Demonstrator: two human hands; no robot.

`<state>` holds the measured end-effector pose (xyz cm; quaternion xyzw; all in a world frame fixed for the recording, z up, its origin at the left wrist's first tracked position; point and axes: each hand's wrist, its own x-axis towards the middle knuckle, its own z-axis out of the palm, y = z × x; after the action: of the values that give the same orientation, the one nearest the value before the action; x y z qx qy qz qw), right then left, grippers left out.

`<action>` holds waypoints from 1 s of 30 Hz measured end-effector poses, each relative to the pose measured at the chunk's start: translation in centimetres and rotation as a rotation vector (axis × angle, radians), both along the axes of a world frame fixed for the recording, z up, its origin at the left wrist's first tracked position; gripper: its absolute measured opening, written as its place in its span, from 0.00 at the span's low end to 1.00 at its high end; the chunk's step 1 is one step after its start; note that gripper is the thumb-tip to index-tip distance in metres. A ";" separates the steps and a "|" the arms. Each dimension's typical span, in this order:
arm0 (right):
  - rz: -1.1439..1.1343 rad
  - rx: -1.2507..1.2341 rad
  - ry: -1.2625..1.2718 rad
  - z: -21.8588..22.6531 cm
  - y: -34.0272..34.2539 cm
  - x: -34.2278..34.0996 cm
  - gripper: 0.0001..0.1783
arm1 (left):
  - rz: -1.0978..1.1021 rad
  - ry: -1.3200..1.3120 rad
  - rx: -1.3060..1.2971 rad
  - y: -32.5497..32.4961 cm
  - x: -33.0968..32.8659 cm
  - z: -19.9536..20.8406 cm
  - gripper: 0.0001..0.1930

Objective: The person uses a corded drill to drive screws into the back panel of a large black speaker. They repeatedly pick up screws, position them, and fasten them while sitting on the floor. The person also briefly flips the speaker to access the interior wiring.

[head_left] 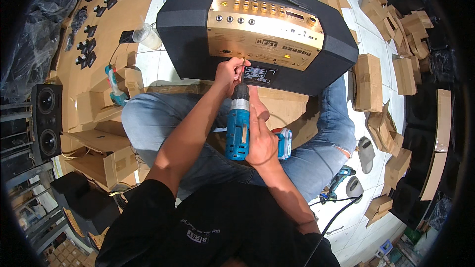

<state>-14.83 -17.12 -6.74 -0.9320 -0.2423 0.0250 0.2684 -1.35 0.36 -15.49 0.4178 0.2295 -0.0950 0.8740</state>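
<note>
Seen from above: right hand (261, 138) wrapped shut around blue cordless drill (238, 127), bit aimed just below left hand (230, 71), fingers pinched on something too small to identify at gold control panel (264, 32). Drill probably rigid, weighty; best gripped by handle.

- Looks like a small speaker assembly workshop, with work done seated on a tiled floor (346, 217).
- Flattened cardboard sheets (94, 69) and many small cardboard boxes (368, 75) strewn around.
- Finished black speaker cabinets (47, 121) stacked at the edges.
- Loose black parts (84, 44) laid out on cardboard; a spare cordless drill (339, 178) lying nearby.
</note>
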 end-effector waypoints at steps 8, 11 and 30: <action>-0.010 0.006 0.018 0.2 0.2 0.1 0.42 | 0.005 -0.002 -0.029 0.2 0.2 -1.0 0.13; -0.026 0.027 -0.017 0.1 0.2 0.1 0.42 | 0.006 -0.006 0.006 0.1 0.2 -0.9 0.13; -0.003 -0.044 -0.002 0.7 0.0 0.0 0.41 | -0.032 0.000 -0.056 0.2 0.2 -0.7 0.13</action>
<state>-14.81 -17.17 -6.05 -0.9381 -0.2404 0.0291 0.2477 -1.16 0.59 -16.23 0.3968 0.2201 -0.1153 0.8836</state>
